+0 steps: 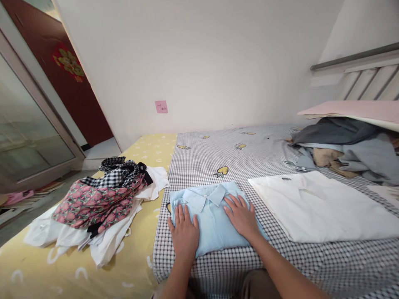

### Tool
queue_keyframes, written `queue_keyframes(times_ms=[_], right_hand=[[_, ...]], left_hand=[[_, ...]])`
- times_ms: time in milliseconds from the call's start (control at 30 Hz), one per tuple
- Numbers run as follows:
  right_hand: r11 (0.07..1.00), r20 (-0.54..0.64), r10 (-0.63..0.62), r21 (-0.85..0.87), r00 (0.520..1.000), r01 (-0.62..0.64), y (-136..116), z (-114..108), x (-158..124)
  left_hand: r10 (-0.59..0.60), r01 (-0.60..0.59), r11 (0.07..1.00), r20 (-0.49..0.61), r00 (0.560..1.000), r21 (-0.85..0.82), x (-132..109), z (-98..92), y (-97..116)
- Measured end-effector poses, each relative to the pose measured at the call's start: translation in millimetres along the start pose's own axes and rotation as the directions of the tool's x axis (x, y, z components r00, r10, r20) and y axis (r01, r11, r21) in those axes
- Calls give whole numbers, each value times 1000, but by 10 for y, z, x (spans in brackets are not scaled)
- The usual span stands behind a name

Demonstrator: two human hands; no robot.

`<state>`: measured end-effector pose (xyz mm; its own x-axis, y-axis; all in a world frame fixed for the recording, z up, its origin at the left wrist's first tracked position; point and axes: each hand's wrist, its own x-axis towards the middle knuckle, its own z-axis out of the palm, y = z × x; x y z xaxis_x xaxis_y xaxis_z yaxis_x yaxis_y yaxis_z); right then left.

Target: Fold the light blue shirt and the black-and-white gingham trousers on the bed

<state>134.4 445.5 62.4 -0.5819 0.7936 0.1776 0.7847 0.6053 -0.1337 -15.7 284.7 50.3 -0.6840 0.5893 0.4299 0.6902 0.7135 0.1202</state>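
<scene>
In front of me a light blue collared shirt (215, 232) lies folded into a rough rectangle, its collar at the far edge. My left hand (184, 230) rests flat on its left side, fingers slightly spread. On the right side, just below the collar, my right hand (241, 216) lies flat with its fingers apart. Both palms press on the cloth without gripping it. To the right, apart from the blue shirt, a white shirt (324, 211) is spread in a flat folded shape.
A pile of clothes with a pink floral garment (96, 203) lies on the yellow sheet (140, 245) at left. Grey and brown clothes (352, 141) are heaped at the far right beneath a pink board-like item (352, 109). The checked sheet (199, 166) extends to the white wall (230, 62).
</scene>
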Motion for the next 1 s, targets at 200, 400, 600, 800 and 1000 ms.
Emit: queue_keyframes(times_ms=[200,400,600,800,1000], right_hand=[[1000,0,-1,11,1000,1,9,15,10],[1000,2,-5,9,1000,5,12,8,7],[1000,6,1,-4,1000,-1,12,18,9],[1000,17,3,-4,1000,-3,-2,-11,10],[1000,13,-4,-10,1000,4,8,-2,10]], left_hand=[[0,0,1000,-4,1000,17,-1,-11,4],[8,-8,1000,-21,1000,4,-6,-13,5],[7,-8,1000,-29,1000,-13,-4,5,-2],[15,-15,1000,-31,999,-13,-6,11,-9],[16,-16,1000,-27,1000,-11,-9,10,-4]])
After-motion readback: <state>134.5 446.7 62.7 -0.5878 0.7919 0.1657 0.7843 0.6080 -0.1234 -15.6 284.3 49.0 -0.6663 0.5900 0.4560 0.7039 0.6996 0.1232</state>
